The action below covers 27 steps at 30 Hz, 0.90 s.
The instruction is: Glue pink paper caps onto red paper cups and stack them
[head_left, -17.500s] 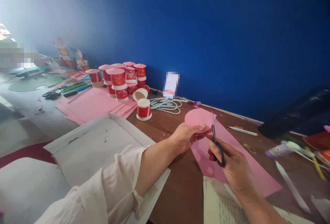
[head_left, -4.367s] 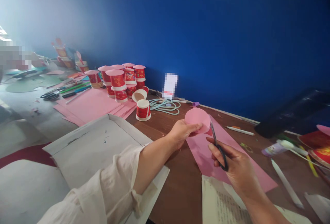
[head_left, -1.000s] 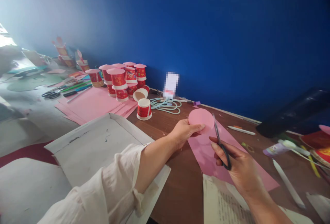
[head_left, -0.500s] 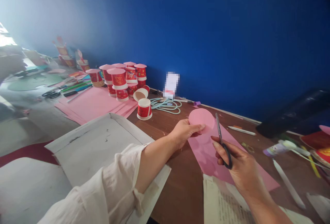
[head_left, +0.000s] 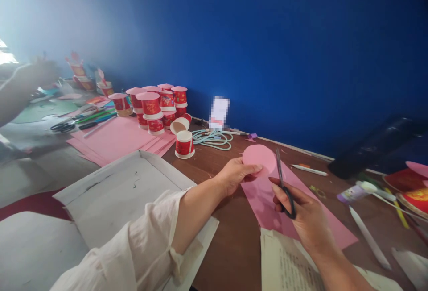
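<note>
Between thumb and fingers, my left hand (head_left: 236, 174) pinches a round pink paper disc (head_left: 258, 156) above the table. My right hand (head_left: 302, 213) grips black-handled scissors (head_left: 280, 170) with the fingers through the loops. The blades point up and away, close to the disc's right edge; whether they touch the paper I cannot tell. Beneath both hands lies a pink paper sheet (head_left: 314, 210) on the brown table. Printed pages (head_left: 284, 259) stick out under its near edge.
Red paper cups with pink discs on top (head_left: 150, 106) are stacked at the back left, beside a lone cup (head_left: 184, 144) and a coiled pale cord (head_left: 214, 139). Pink sheets (head_left: 117, 137), a white box lid (head_left: 133, 193), a glue bottle (head_left: 354, 193) and pens surround the work. Another person's arm (head_left: 23, 83) reaches in at left.
The view has shifted slightly. My hands keep the same holds on the disc and the scissors. At far left the other person's arm has come further into view.
</note>
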Motion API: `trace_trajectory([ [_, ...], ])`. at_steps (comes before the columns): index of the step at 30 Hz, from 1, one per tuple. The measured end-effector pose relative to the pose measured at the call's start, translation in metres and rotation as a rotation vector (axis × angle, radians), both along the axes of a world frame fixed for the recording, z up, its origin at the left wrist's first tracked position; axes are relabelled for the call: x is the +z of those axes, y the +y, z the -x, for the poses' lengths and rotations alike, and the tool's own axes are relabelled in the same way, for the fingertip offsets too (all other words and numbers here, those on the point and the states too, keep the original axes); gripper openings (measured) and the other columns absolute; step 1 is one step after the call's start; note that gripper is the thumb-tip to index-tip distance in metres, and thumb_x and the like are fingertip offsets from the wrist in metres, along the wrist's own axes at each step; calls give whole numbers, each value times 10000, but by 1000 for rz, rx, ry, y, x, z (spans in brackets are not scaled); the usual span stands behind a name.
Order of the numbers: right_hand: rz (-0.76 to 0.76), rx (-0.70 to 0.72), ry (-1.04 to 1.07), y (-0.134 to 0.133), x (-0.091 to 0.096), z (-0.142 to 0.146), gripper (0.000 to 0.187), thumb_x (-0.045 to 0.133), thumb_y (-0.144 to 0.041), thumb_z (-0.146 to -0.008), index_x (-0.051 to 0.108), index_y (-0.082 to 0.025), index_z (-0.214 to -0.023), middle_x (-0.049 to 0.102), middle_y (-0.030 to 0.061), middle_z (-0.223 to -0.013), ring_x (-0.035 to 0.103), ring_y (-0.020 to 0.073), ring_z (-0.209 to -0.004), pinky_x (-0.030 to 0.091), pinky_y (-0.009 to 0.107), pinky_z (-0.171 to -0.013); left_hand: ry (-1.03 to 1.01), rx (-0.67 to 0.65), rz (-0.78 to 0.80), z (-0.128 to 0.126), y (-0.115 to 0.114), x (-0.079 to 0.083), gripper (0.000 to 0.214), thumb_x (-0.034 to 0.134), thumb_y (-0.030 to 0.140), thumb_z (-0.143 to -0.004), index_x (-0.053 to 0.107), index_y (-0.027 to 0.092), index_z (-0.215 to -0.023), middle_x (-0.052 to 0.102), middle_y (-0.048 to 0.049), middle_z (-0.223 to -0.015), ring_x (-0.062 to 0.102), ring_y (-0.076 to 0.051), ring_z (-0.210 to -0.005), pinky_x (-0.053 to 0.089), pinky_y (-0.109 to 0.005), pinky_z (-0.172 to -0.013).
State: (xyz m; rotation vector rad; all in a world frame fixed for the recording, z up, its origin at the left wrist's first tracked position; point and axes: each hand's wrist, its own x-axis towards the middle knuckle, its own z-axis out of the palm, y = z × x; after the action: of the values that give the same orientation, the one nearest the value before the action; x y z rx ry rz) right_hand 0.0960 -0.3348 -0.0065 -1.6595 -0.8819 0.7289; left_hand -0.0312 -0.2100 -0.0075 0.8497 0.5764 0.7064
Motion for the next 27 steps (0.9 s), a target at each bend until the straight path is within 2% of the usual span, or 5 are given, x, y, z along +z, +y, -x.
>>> trace_trajectory([
  [9, 31, 48, -109, -4, 2, -6, 548, 673, -537, -787, 690, -156, -1179, 579, -4, -637, 530, 137, -588, 433, 255, -568, 43, -64, -66, 3, -1, 2, 402, 848, 330, -553, 711, 98, -850, 678, -76, -840, 584, -126, -741, 422, -273, -738],
  [21, 21, 39, -164, -2, -6, -10, 496, 680, -565, -766, 730, -188, -1085, 575, -20, -570, 529, 137, -576, 434, 244, -575, 72, -82, -101, 2, 1, -3, 425, 846, 341, -551, 711, 94, -869, 680, -87, -836, 587, -137, -722, 435, -300, -746],
  [27, 26, 42, -155, -2, -7, -11, 529, 686, -574, -758, 715, -187, -1118, 563, -27, -559, 521, 138, -568, 428, 255, -582, 88, -74, -111, 2, 1, -2, 405, 841, 329, -555, 711, 94, -859, 680, -89, -830, 587, -137, -714, 436, -295, -734],
])
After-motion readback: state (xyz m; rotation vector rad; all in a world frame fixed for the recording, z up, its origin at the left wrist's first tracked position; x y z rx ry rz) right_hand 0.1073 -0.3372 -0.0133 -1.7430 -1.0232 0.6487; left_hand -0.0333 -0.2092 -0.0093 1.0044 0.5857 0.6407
